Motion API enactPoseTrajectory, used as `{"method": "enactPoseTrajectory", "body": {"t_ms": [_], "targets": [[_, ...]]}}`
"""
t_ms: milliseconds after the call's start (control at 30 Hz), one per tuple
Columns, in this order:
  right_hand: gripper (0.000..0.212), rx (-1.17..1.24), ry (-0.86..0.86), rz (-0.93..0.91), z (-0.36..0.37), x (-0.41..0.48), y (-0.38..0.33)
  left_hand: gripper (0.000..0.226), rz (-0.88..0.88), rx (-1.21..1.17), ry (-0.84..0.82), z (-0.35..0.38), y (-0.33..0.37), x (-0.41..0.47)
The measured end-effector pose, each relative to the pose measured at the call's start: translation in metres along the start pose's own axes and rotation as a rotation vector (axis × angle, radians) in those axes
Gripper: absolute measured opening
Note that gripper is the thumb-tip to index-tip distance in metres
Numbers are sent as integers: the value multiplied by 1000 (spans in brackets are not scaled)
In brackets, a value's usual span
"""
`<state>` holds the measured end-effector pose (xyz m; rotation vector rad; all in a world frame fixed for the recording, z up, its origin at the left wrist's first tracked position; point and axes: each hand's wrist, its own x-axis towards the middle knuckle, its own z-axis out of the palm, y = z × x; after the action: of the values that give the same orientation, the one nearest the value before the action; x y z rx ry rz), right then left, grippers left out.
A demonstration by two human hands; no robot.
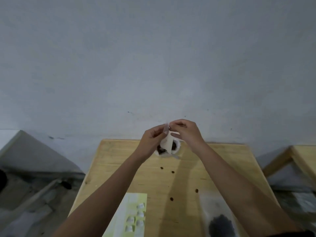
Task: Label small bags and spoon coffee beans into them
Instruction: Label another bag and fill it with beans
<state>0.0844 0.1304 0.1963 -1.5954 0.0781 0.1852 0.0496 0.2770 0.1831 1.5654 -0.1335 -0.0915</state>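
Observation:
Both hands are raised over the far end of the wooden table [130, 177]. My left hand [150, 142] and my right hand [186, 132] pinch the top edge of a small clear bag [167, 141] between their fingertips; a pale label shows on its face. Below the bag stands a white bowl [177, 147] with dark coffee beans [174, 146] inside, partly hidden by the bag and my left hand. A spoon handle [176, 157] pokes out near the bowl's front rim. A yellow-green sheet of white labels [135, 216] lies near the table's front edge.
A few loose coffee beans [172, 172] are scattered on the table. A clear bag with dark beans [220, 224] lies at the front right, under my right forearm. A grey wall stands behind the table. Another wooden frame [290, 156] is at the right.

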Motion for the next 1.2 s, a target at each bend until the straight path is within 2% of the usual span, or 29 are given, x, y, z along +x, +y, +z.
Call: {"method": "enactPoseTrajectory", "body": {"t_ms": [133, 267, 400, 533, 633, 767, 833, 933, 1000, 1200], "targets": [[13, 97, -7, 45, 20, 6, -8, 30, 50, 39, 51, -14, -5, 1], [22, 87, -26, 39, 30, 7, -13, 38, 48, 44, 103, -22, -9, 5], [20, 77, -5, 26, 33, 8, -14, 39, 55, -3, 133, -22, -8, 9], [13, 166, -32, 38, 33, 7, -14, 40, 47, -39, 122, -25, -11, 13], [10, 218, -41, 40, 34, 7, -11, 38, 48, -53, 88, -27, -11, 12], [6, 179, 31, 32, 38, 7, -8, 28, 46, -33, 112, -26, -15, 13], [7, 65, 89, -16, 41, 8, -8, 23, 71, 22, 153, -23, -17, 14], [10, -107, 137, -95, 46, 10, -9, 39, 124, 149, 224, -18, -18, 15], [7, -152, 145, -100, 48, 12, -10, 42, 154, 224, 243, -19, -19, 17], [8, -134, 135, -30, 45, 17, -8, 16, 211, 525, 276, -33, -19, 23]]}}
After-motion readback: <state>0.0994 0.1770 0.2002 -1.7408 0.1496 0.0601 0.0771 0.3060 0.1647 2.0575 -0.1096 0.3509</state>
